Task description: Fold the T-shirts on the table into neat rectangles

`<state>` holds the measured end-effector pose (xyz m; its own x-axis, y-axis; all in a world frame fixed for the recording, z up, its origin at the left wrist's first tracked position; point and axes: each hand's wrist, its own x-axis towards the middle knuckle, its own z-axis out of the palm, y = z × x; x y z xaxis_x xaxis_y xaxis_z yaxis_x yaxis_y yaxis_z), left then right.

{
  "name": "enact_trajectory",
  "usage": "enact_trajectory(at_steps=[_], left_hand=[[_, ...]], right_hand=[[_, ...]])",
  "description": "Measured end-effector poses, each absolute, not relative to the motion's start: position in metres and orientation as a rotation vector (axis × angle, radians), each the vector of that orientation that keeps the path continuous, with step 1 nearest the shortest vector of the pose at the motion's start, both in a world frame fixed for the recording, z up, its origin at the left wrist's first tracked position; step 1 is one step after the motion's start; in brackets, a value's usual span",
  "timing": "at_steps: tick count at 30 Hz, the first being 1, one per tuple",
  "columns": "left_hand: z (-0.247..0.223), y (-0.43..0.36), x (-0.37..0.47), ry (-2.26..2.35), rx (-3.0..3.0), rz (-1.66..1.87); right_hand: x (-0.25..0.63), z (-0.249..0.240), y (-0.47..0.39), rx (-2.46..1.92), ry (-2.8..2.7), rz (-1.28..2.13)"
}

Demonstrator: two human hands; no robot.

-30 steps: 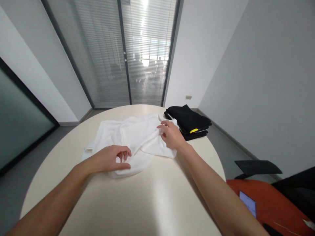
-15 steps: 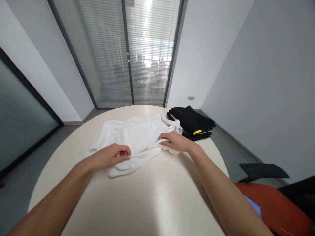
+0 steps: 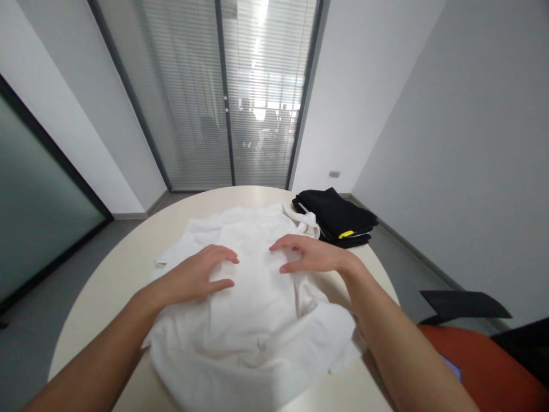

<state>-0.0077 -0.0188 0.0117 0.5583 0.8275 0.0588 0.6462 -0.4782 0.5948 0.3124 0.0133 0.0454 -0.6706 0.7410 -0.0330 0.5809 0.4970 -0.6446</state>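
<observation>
A white garment, probably a shirt, lies spread across the round table, its near part wrinkled and reaching toward me. Over its left middle is my left hand, thumb and fingers apart with nothing between them. My right hand hovers over the right middle of the cloth, also with thumb and fingers parted and nothing held. Whether the fingertips touch the fabric I cannot tell. A twisted white edge of the cloth lies at the far right, beside the black stack.
Folded black clothes with a yellow tag are stacked at the table's far right. The pale round table has its edge all around. An orange chair with a black armrest stands at right. A glass partition rises behind.
Both hands have let go of the cloth's near edge and opened. The garment, bunched on the far half before, now spreads toward me over the near part of the table.
</observation>
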Motion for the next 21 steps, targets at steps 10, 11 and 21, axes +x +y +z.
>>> enact_trajectory(at_steps=[10,11,21], left_hand=[[0.019,-0.050,0.015,1.168,2.347,-0.050],[0.024,-0.056,0.017,1.147,2.315,-0.107],[0.049,-0.017,0.018,1.016,2.004,0.056]], right_hand=[[0.302,0.040,0.008,-1.574,-2.699,0.974],[0.302,0.043,0.006,-1.599,-2.673,1.146],[0.308,0.031,0.032,-1.641,-2.298,-0.002]])
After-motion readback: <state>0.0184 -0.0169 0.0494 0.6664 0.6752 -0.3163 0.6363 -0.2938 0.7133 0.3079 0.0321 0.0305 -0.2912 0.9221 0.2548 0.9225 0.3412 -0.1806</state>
